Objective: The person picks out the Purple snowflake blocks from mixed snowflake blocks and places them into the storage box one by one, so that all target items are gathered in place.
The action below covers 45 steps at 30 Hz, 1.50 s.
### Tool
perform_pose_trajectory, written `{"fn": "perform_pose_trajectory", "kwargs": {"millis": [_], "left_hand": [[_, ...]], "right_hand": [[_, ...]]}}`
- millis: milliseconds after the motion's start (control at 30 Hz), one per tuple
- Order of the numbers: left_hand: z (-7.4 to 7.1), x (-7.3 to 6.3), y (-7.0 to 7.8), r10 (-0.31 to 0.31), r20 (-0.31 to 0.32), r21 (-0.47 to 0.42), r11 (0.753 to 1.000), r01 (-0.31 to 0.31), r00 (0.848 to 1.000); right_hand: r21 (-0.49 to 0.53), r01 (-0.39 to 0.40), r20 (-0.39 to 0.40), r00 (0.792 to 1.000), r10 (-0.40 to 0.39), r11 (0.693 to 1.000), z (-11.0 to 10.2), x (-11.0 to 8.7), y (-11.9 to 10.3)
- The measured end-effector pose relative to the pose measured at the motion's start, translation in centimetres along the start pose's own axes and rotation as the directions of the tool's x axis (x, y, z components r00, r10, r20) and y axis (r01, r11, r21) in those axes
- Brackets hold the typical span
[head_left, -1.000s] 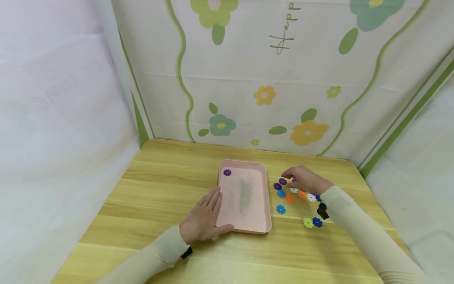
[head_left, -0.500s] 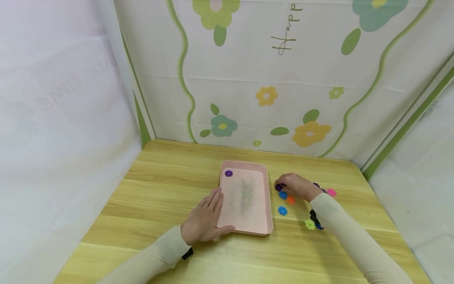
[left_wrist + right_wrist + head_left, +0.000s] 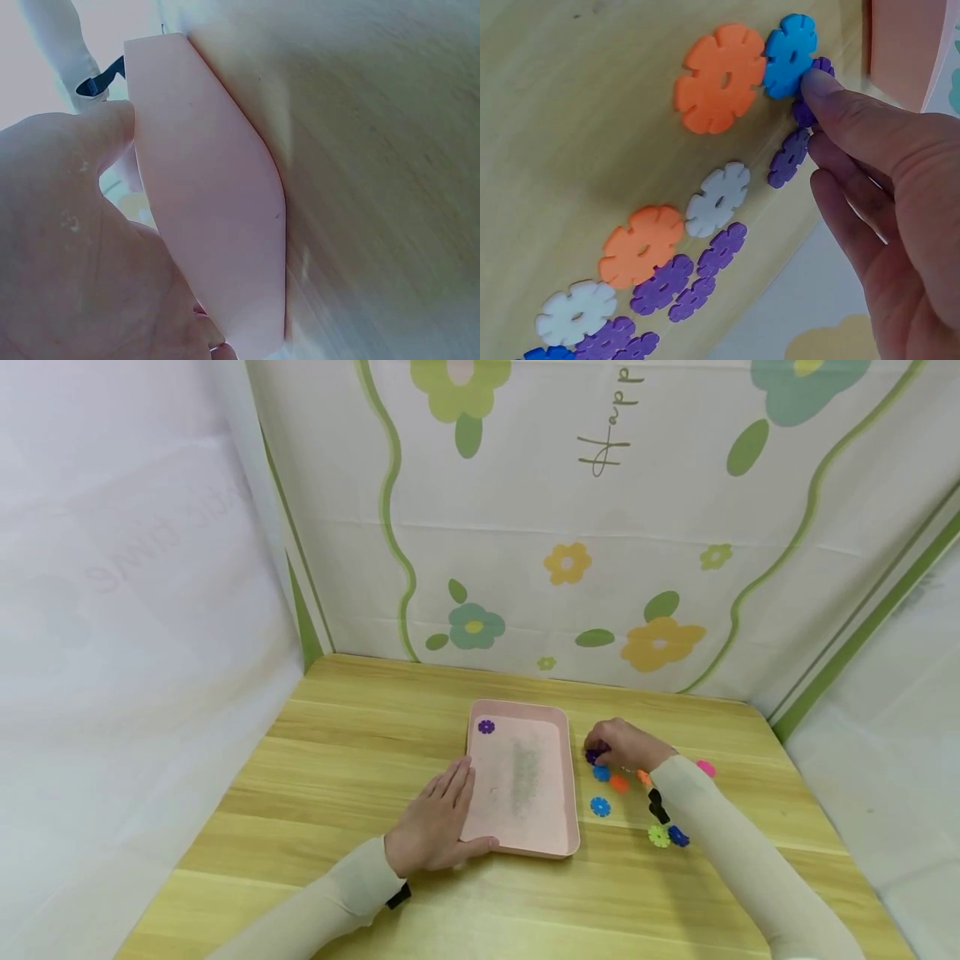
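Note:
My left hand (image 3: pixel 429 827) rests along the near left side of a pink tray (image 3: pixel 553 802), fingers straight and thumb at the near rim. A purple snowflake disc (image 3: pixel 486 727) lies in the tray's far left corner. To the right of the tray, my right hand (image 3: pixel 628 748) pinches another purple snowflake disc (image 3: pixel 804 112) between thumb and finger; the fingertips partly cover it. Close to those fingertips lie a blue disc (image 3: pixel 790 56), an orange disc (image 3: pixel 720 79) and one more purple disc (image 3: pixel 788 158).
Several more discs lie on the wooden table (image 3: pixel 337 735), among them white (image 3: pixel 718 201), orange (image 3: pixel 641 247) and purple ones (image 3: pixel 662 285). A blue disc (image 3: pixel 600 807), a yellow-green disc (image 3: pixel 658 836) and a dark blue disc (image 3: pixel 678 836) lie nearer. A pink disc (image 3: pixel 706 767) lies farther right.
My right hand has come down and left onto the purple discs beside the tray and now pinches one. The left hand keeps its place on the tray.

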<state>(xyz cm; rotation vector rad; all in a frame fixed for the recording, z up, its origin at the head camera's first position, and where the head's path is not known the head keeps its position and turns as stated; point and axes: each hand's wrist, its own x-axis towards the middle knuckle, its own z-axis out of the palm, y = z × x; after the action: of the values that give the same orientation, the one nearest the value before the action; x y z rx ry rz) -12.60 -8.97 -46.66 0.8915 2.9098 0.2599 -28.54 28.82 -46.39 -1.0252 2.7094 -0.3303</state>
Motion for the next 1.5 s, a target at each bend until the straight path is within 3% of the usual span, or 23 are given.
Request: {"fn": "perform_pose_trajectory", "kwargs": {"millis": [333, 733, 933, 1167, 1500], "left_hand": [[-0.1, 0.0, 0.2, -0.007, 0.018, 0.004, 1.0, 0.007, 1.0], [0.3, 0.3, -0.1, -0.019, 0.025, 0.006, 1.0, 0.019, 0.999], [0.3, 0.3, 0.0, -0.017, 0.024, 0.009, 1.0, 0.017, 1.0], [0.1, 0.2, 0.1, -0.014, 0.022, 0.009, 1.0, 0.014, 1.0], [0.3, 0.2, 0.0, -0.013, 0.025, 0.007, 1.0, 0.013, 1.0]], "right_hand": [[0.008, -0.051, 0.075, 0.996, 0.05, 0.999, -0.9, 0.3, 0.0], [0.097, -0.124, 0.147, 0.983, 0.109, 0.988, -4.9, -0.6, -0.9], [0.157, -0.152, 0.138, 0.982, 0.131, 0.976, -6.2, -0.5, -1.8], [0.257, -0.143, 0.101, 0.988, 0.12, 0.956, -6.6, 1.0, -3.7], [0.412, -0.18, 0.116, 0.983, 0.144, 0.893, -5.3, 4.6, -7.5]]}}
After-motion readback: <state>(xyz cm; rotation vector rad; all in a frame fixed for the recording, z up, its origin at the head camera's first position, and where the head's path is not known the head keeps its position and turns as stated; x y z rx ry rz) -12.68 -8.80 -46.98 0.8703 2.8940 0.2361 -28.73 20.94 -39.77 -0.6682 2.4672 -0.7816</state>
